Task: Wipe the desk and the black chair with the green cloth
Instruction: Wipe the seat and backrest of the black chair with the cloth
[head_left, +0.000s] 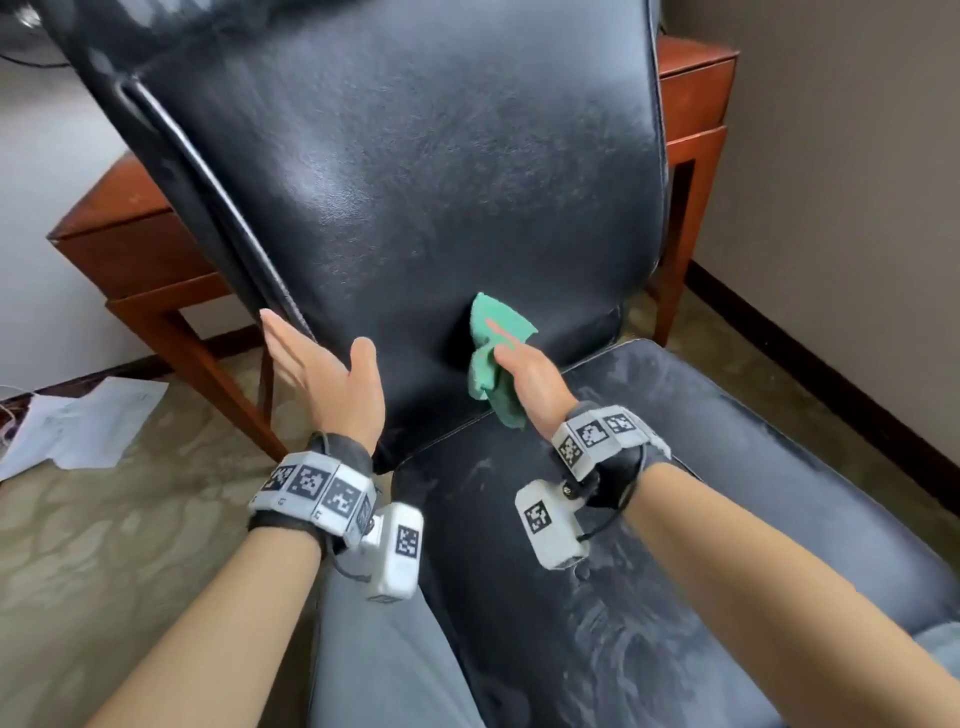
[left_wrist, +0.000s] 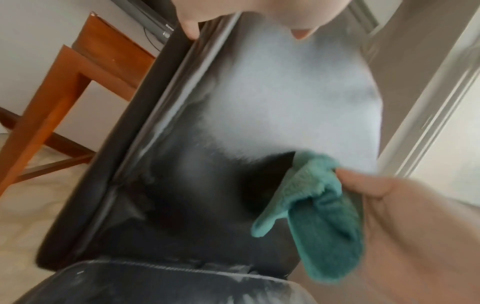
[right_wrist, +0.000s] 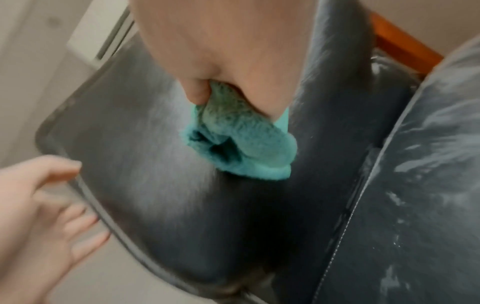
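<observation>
The black leather chair fills the head view, its backrest (head_left: 415, 182) upright and its dusty seat (head_left: 649, 519) below. My right hand (head_left: 530, 379) grips the bunched green cloth (head_left: 493, 348) low against the backrest, just above the seat crease. The right wrist view shows the green cloth (right_wrist: 241, 142) pinched between thumb and fingers. In the left wrist view the green cloth (left_wrist: 324, 211) hangs from that hand. My left hand (head_left: 322, 364) is open, fingers straight, beside the backrest's left edge. The wooden desk (head_left: 124, 234) stands behind the chair.
Loose white papers (head_left: 83, 426) lie on the patterned carpet at the left. A wall with a dark baseboard (head_left: 810, 343) runs along the right. The desk's right end (head_left: 691, 93) shows past the backrest. My grey trouser leg (head_left: 384, 649) is by the seat.
</observation>
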